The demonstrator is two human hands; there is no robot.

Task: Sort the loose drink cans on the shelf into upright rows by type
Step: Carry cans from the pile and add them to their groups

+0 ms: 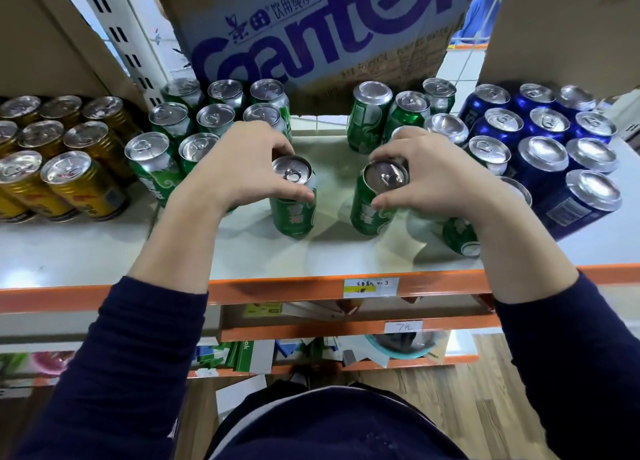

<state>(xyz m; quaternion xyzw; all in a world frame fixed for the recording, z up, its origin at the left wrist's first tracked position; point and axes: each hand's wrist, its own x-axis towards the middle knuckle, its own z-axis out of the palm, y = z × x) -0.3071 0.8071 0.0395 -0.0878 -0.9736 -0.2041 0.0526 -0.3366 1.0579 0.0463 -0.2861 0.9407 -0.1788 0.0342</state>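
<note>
Pale shelf with orange front edge — gold cans grouped at left, green cans across the middle, blue cans at right, resting directly on its surface.

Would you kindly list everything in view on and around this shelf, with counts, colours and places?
gold cans: at least eight, gold, upright, shelf's left end
sorted green cans: at least eight, green, upright block left of centre
loose green cans: several, green, centre-right, count unclear
blue cans: about ten, blue, right end
cardboard box: one, purple lettering, above the back
shelf: one, white top, orange front edge
price label: one, white and yellow, on that edge
left hand: one, grips left green can by its top
right hand: one, grips right green can by its top
</note>
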